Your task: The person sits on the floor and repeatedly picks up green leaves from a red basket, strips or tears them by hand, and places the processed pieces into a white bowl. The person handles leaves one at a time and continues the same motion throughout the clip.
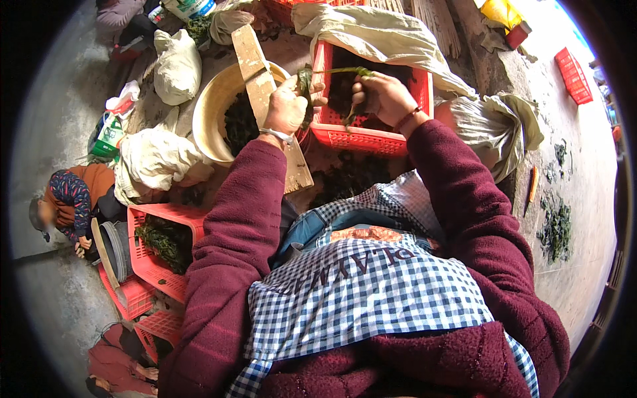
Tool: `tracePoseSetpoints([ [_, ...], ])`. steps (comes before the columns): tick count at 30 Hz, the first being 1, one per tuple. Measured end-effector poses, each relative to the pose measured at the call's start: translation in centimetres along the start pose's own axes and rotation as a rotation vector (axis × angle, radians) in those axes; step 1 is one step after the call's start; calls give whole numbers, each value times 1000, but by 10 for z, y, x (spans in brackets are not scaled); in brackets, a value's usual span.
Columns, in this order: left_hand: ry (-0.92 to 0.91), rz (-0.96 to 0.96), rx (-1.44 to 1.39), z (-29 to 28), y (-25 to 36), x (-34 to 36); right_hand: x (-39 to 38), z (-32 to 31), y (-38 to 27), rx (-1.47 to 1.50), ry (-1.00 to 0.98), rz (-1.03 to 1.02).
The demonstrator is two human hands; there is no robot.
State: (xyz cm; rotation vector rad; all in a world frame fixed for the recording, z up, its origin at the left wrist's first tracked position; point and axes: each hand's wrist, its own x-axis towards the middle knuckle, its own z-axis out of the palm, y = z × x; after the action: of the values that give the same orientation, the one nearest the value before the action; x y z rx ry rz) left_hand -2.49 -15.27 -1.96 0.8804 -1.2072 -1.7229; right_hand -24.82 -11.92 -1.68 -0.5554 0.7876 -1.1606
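My left hand (pixel 286 108) is closed on a dark green seaweed strand (pixel 306 89), whose leafy part hangs beside the fingers. A thin stretch of the strand runs across to my right hand (pixel 386 99), which pinches its other end. Both hands are above the near edge of a red plastic basket (pixel 365 139) with dark contents. Beneath my left wrist lies a wooden board (pixel 255 66), set across the rim of a beige tub (pixel 211 126). Dark green seaweed (pixel 239 125) fills part of the tub.
Pale cloth sacks (pixel 178 66) stand at left and a cloth (pixel 371 30) drapes the basket's far side. Red baskets (pixel 162 265) are at lower left, near a seated person (pixel 86 192). An orange-handled tool (pixel 533 184) and scattered seaweed (pixel 555 229) lie on the floor at right.
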Motion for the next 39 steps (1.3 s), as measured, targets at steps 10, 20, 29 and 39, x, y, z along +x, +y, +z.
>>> tracePoseSetpoints([
  [10,-94,-112,-461,-23,25,-5,4,-38,-36,198,122,-89],
  [20,-196,-155,-505,-4,15,-4,5,-35,-44,-63,153,-334],
  [29,-160,-101,-453,12,7,-3,0,-8,-2,-1098,-82,-336],
  [39,131,-75,-506,-14,-2,3,-2,16,15,-801,-158,-76],
])
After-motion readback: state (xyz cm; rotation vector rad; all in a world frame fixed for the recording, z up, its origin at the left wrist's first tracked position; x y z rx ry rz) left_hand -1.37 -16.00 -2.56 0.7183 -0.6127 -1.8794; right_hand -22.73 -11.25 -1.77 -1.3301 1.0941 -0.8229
